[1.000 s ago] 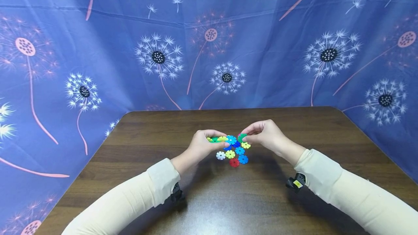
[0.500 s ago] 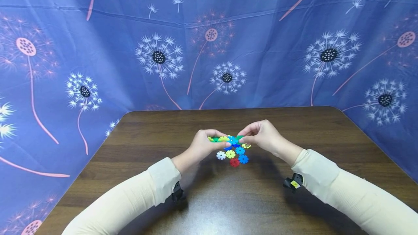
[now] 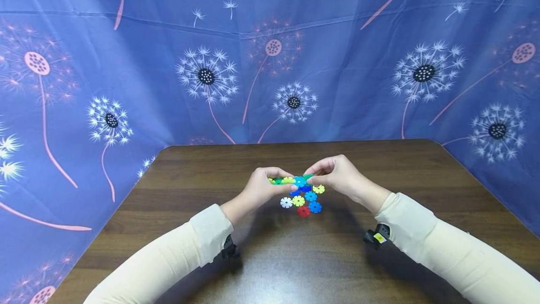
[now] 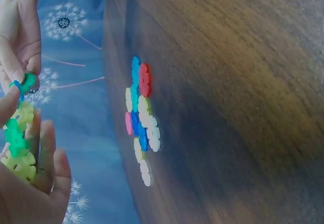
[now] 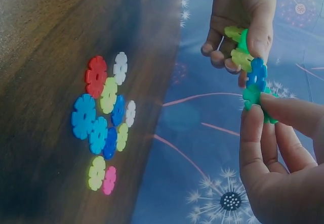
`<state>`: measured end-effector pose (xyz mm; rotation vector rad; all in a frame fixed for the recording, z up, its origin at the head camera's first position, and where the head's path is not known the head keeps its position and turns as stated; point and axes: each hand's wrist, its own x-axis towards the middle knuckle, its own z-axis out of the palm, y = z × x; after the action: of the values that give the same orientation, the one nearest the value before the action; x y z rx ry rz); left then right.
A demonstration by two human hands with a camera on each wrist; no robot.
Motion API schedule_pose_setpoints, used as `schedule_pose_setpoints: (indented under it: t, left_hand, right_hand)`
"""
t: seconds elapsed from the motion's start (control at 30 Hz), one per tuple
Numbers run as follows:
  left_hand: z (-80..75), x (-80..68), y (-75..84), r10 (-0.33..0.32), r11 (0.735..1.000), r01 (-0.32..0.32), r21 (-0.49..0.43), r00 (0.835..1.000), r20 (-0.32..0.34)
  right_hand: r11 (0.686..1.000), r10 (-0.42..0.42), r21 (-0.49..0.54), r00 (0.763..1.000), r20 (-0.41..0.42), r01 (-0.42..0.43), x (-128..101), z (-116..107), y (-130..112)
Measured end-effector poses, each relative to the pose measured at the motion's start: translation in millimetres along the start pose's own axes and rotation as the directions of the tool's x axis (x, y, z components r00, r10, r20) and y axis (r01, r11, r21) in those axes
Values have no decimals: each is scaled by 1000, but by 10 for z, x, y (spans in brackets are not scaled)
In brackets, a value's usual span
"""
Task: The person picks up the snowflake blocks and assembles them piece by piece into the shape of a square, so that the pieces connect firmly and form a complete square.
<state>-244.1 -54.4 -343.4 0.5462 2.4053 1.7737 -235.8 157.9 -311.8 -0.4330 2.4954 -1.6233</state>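
Note:
My left hand (image 3: 263,186) holds a short chain of notched plastic snowflake discs above the table: a yellow disc (image 5: 241,60), a green disc (image 4: 16,137), another yellow disc (image 4: 20,167) and, at the free end, a blue disc (image 5: 257,74). The left thumb lies over the chain near the blue disc. Between thumb and fingertips my right hand (image 3: 342,178) pinches a second green disc (image 5: 253,98). That green disc overlaps the lower edge of the blue one in the right wrist view, the two meeting at an angle.
Loose discs lie flat on the brown wooden table (image 3: 270,257) beneath the hands, among them a red disc (image 3: 303,211), a white disc (image 3: 286,202), a pink disc (image 5: 109,180) and several blue and yellow ones. A blue dandelion-print cloth (image 3: 253,60) hangs behind the table.
My right hand has moved left, bringing its green disc from beside the chain against the blue disc. The left hand has stayed almost still with the chain.

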Motion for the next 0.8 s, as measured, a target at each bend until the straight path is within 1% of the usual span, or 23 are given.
schedule_pose_setpoints:
  t: [0.13,0.33,0.57,0.7,0.8]
  left_hand:
    - [-4,-2,-12,13,999,-14,45,1000,12]
    - [12,-1,-12,52,997,-55,52,997,55]
    - [98,18,-4,70,997,-67,-36,994,79]
    - [148,25,-3,68,996,-64,-66,995,72]
    - [169,-3,46,70,993,-63,-101,995,64]
  right_hand:
    - [999,-1,32,1000,13,1,-2,-28,7]
    - [998,-12,59,1000,10,12,2,-33,-6]
    - [996,-17,83,1000,1,17,22,-1,-23]
    - [993,-18,114,1000,-6,19,43,39,-33]
    - [991,-21,135,1000,-12,22,54,66,-38]
